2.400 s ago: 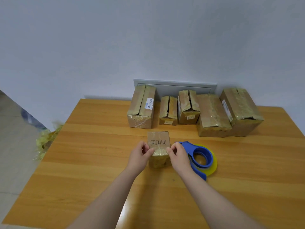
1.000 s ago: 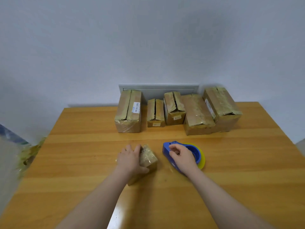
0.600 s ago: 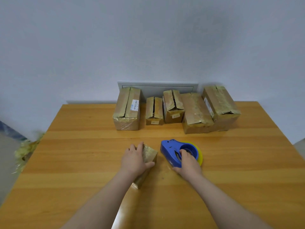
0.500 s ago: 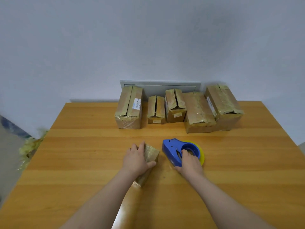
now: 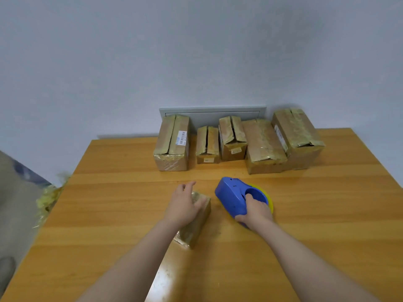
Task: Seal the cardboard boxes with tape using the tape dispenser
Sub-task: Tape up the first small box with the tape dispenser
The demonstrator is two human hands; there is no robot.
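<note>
the small cardboard box [image 5: 197, 225] lies on the table [image 5: 316, 214] in front of the person, its long axis running away from them and leaning a little to the right; the left hand [image 5: 184, 207] rests on its top, fingers fairly straight, pinning it. just to the right and apart from it, the right hand [image 5: 256, 212] curls its fingers through the handle of the blue tape dispenser [image 5: 231, 196], whose nose points away and left toward the box's far end. a tape stroke would probably run along that axis, where the left hand now sits in the path
</note>
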